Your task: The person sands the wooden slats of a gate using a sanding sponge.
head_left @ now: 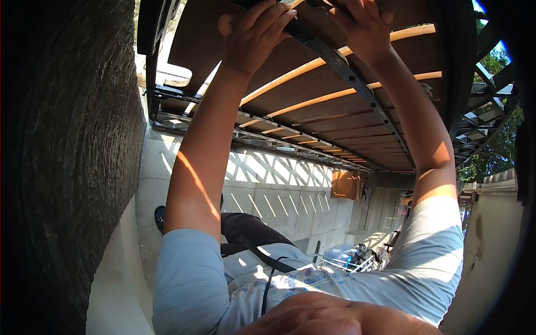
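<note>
Both arms stretch up to the underside of a structure of dark brown boards (290, 72) carried on a black metal bar (335, 56) with a row of holes or bolts. My left hand (254, 36) is at the top edge, its fingers curled and close together beside the bar. A small pale tip (294, 3) shows at its fingertips; what it belongs to is cut off by the frame. To the right of the bar, my right hand (363, 28) has bent fingers against the boards' dark underside. Whatever it grips is in shadow and partly out of frame.
A rough dark trunk-like surface (84, 123) fills the left side. Below is a pale tiled floor (279, 195) with lattice shadows. An orange-brown box (345, 184) stands farther off, near a clear plastic container (340, 254). Metal latticework (486, 106) is at right.
</note>
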Demonstrator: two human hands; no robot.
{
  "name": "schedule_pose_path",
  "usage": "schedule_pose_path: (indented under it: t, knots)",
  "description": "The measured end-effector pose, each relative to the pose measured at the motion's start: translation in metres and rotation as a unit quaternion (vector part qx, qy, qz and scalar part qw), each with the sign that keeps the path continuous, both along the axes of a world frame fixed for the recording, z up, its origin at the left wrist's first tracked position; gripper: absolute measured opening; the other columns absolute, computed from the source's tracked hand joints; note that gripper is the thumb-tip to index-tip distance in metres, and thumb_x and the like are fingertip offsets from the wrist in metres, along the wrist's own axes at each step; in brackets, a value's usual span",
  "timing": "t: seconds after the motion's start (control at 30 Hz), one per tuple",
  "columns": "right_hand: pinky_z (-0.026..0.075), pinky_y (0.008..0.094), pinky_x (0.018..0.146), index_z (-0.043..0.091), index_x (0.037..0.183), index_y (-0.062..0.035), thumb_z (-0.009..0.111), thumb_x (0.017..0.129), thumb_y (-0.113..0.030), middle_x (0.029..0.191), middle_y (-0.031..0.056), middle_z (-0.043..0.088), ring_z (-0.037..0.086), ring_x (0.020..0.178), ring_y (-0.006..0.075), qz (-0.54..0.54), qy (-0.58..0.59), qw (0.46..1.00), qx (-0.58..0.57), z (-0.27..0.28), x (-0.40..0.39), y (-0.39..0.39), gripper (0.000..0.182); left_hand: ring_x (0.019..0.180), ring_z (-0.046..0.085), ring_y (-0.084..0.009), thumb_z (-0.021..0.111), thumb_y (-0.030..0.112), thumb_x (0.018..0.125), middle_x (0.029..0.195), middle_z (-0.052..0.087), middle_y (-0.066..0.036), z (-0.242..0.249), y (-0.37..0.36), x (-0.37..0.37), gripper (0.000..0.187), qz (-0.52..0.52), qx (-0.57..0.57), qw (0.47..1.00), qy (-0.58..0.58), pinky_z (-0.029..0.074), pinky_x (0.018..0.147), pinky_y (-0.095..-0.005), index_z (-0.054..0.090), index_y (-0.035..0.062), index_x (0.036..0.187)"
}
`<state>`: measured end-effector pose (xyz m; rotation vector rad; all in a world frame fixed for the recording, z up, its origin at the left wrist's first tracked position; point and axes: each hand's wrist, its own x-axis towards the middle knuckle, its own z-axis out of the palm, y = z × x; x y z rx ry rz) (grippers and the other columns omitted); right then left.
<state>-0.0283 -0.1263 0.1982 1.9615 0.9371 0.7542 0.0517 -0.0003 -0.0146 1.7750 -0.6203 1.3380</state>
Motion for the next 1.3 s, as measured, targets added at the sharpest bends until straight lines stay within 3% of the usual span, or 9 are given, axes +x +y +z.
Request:
schedule_pose_path:
  t: [0.4, 0.47, 0.53, 0.6, 0.67, 0.73, 0.77, 0.97, 1.3]
  knots:
    - [0.033, 0.0403, 0.08, 0.073, 0.083, -0.0189, 0.073, 0.075, -0.022, 0.099, -0.0005, 0.057, 0.053, 0.093, 0.0189, -0.037, -0.041, 0.997, 0.045, -0.003, 0.002, -0.001, 0.009, 0.127, 0.052, -0.0017, 0.071, 0.051, 0.086, 0.133, 0.063, 0.023, -0.004, -0.005, 0.002, 0.045, -0.001, -0.004, 1.0, -0.006, 0.024, 0.096, -0.0408, 0.068, 0.0364, 0.128]
    - [0.039, 0.0344, 0.092, 0.076, 0.116, -0.0286, 0.072, 0.081, -0.026, 0.115, -0.009, 0.061, 0.06, 0.104, 0.0105, -0.063, 0.003, 0.997, -0.049, -0.034, -0.006, -0.028, 0.036, 0.127, 0.052, -0.0016, 0.071, 0.052, 0.085, 0.133, 0.063, 0.023, -0.002, -0.002, 0.003, 0.045, 0.003, -0.005, 1.0, -0.007, 0.024, 0.096, -0.0408, 0.068, 0.0364, 0.128]
    - [0.03, 0.0334, 0.091, 0.076, 0.112, -0.0338, 0.068, 0.084, -0.031, 0.11, -0.0149, 0.059, 0.057, 0.101, 0.005, -0.035, -0.013, 0.999, -0.037, -0.018, 0.006, -0.022, 0.029, 0.127, 0.051, -0.0005, 0.071, 0.053, 0.085, 0.134, 0.062, 0.023, 0.001, -0.001, -0.001, 0.046, 0.026, 0.01, 1.0, 0.002, 0.024, 0.096, -0.0404, 0.068, 0.0372, 0.128]
    - [0.033, 0.0399, 0.08, 0.076, 0.088, -0.0177, 0.072, 0.075, -0.022, 0.095, -0.001, 0.056, 0.054, 0.092, 0.0178, -0.03, 0.003, 0.999, 0.034, 0.005, 0.012, 0.017, 0.014, 0.127, 0.052, -0.0028, 0.072, 0.053, 0.085, 0.132, 0.064, 0.022, 0.0, 0.001, 0.0, 0.046, 0.029, 0.011, 0.999, -0.009, 0.026, 0.097, -0.0392, 0.069, 0.0349, 0.127]
    - [0.033, 0.0394, 0.082, 0.077, 0.093, -0.0186, 0.071, 0.077, -0.023, 0.096, -0.0027, 0.057, 0.054, 0.09, 0.0171, -0.033, -0.024, 0.999, 0.034, -0.008, 0.007, 0.012, 0.018, 0.127, 0.053, -0.0051, 0.073, 0.054, 0.085, 0.13, 0.066, 0.02, 0.003, 0.003, -0.001, 0.046, 0.027, 0.012, 0.999, -0.022, 0.028, 0.098, -0.0381, 0.069, 0.0327, 0.126]
    - [0.033, 0.0391, 0.085, 0.077, 0.095, -0.0199, 0.069, 0.079, -0.024, 0.097, -0.0043, 0.058, 0.055, 0.091, 0.0165, -0.046, 0.03, 0.998, 0.006, -0.026, -0.007, -0.002, 0.018, 0.134, 0.049, -0.012, 0.071, 0.056, 0.086, 0.136, 0.062, 0.005, 0.006, 0.006, -0.001, 0.056, 0.029, 0.045, 0.998, -0.029, 0.016, 0.107, -0.0545, 0.068, 0.0212, 0.13]
    - [0.031, 0.0349, 0.087, 0.076, 0.103, -0.0322, 0.071, 0.082, -0.029, 0.109, -0.0119, 0.058, 0.057, 0.101, 0.0087, -0.075, 0.019, 0.996, -0.032, -0.032, -0.013, -0.041, 0.022, 0.134, 0.049, -0.012, 0.071, 0.056, 0.086, 0.136, 0.062, 0.005, 0.006, 0.005, -0.004, 0.056, 0.028, 0.045, 0.998, -0.028, 0.016, 0.107, -0.0545, 0.068, 0.0212, 0.13]
    - [0.034, 0.0365, 0.084, 0.076, 0.112, -0.0274, 0.072, 0.088, -0.026, 0.104, -0.0099, 0.058, 0.057, 0.095, 0.0114, -0.035, -0.008, 0.999, -0.005, -0.024, -0.018, -0.038, 0.024, 0.134, 0.05, -0.0092, 0.075, 0.044, 0.083, 0.133, 0.064, 0.01, 0.008, 0.007, -0.004, 0.04, -0.005, 0.022, 1.0, -0.003, 0.01, 0.108, -0.0566, 0.071, 0.0276, 0.119]
    - [0.033, 0.0404, 0.099, 0.077, 0.096, -0.0204, 0.064, 0.077, -0.028, 0.103, -0.0007, 0.06, 0.054, 0.1, 0.0185, -0.062, 0.036, 0.997, -0.002, -0.026, -0.042, -0.054, 0.024, 0.132, 0.053, -0.0177, 0.073, 0.038, 0.088, 0.134, 0.066, 0.003, 0.013, 0.01, -0.002, 0.04, -0.039, 0.049, 0.998, -0.004, 0.03, 0.115, -0.0412, 0.071, 0.0177, 0.123]
